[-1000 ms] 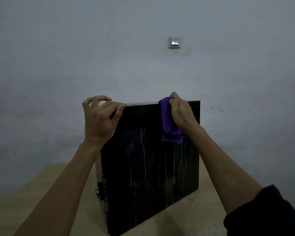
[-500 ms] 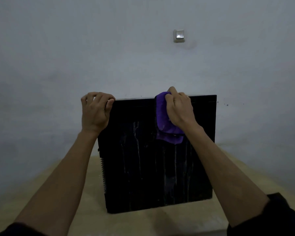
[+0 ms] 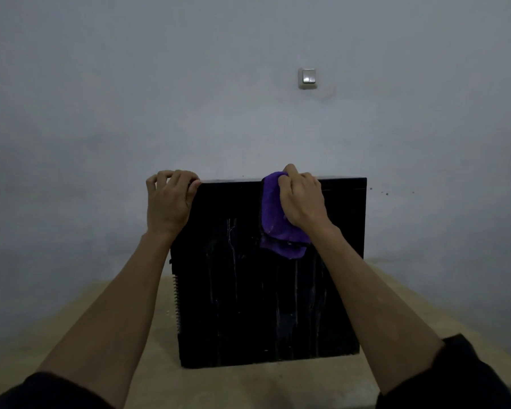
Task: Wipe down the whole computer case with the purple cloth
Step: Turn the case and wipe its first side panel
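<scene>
A black computer case (image 3: 266, 296) stands upright on a tan table, its broad side panel facing me and streaked with pale vertical drip marks. My left hand (image 3: 168, 199) curls its fingers over the case's top left corner. My right hand (image 3: 301, 199) grips the purple cloth (image 3: 275, 222) and holds it against the top edge of the case, right of centre. The cloth hangs folded down over the upper part of the side panel.
The tan table (image 3: 106, 326) runs under the case and toward me. A plain grey wall stands close behind, with a light switch (image 3: 308, 78) high up. Vent slots (image 3: 177, 302) show along the case's left edge.
The case has turned so its side panel faces me squarely. Both hands stayed on its top edge, the right one keeping the cloth there.
</scene>
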Available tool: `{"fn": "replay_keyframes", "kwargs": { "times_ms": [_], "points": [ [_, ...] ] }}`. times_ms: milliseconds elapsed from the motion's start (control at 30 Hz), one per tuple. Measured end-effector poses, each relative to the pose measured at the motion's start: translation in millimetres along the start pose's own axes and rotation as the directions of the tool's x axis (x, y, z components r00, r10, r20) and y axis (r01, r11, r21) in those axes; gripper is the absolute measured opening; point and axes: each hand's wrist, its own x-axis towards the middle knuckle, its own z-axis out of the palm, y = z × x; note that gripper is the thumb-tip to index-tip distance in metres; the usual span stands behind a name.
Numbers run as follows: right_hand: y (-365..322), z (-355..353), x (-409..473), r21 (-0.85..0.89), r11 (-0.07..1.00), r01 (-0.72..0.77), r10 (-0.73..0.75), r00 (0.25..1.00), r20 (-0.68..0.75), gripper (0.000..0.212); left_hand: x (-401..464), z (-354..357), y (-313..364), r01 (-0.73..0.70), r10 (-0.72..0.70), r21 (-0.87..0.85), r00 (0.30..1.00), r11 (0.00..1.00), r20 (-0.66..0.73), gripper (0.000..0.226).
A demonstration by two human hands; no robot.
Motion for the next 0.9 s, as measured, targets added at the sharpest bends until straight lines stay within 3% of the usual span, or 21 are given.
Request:
{"fn": "replay_keyframes", "kwargs": {
  "times_ms": [167, 333, 400, 533, 667, 900],
  "points": [
    [-3.2, -7.6, 1.1, -0.002, 0.999, -0.033, 0.033, 0.997, 0.065, 0.019, -1.2, -5.0, 18.8, 0.054, -0.052, -0.082, 0.998, 0.995, 0.035, 0.039],
    [-2.2, -13.0, 8.6, 0.069, 0.996, -0.055, 0.043, 0.986, 0.159, 0.027, 2.6, -17.0, 66.8, -0.054, 0.055, -0.165, 0.999, 0.985, -0.001, 0.037],
    [-2.7, -13.5, 8.4, 0.141, 0.989, -0.044, 0.024, 0.99, 0.141, 0.031, 10.9, -24.4, 89.6, -0.034, 0.065, -0.284, 0.993, 0.958, 0.1, 0.042],
    [-7.4, -21.8, 3.1, 0.256, 0.966, -0.028, -0.009, 0.99, 0.142, 0.025, 25.6, -38.3, 114.9, 0.216, 0.061, -0.602, 0.913, 0.769, 0.404, 0.045],
    [-12.0, -32.7, 7.2, 0.347, 0.935, -0.07, 0.013, 0.987, 0.163, 0.024, 33.3, -53.9, 113.6, 0.483, 0.07, -0.663, 0.777, 0.572, 0.626, 0.031],
    [-4.4, -42.1, 0.1, 0.455, 0.861, -0.228, 0.045, 0.925, 0.378, 0.013, 34.3, -64.8, 117.2, 0.58, 0.019, -0.576, 0.695, 0.576, 0.718, 0.023]
  ]
}}
